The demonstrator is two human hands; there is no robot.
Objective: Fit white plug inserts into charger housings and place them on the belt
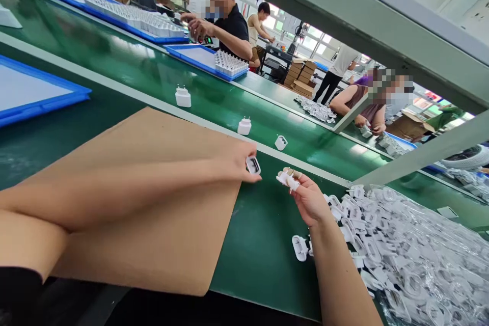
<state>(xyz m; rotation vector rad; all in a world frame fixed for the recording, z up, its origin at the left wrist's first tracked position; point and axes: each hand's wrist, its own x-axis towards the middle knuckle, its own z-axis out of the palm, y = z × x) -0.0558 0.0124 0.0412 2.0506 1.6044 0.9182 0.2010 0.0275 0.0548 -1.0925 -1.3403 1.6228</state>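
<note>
Left fingers (250, 152) partly cover a white housing (252, 165); its inside is unclear.

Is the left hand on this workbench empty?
No, the left hand holds a small white case between its thumb and fingers.

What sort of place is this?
Likely an assembly line for plug adapters: white two-pin adapters on a green belt, a heap of loose white plastic parts, and co-workers seated along the line.
</note>
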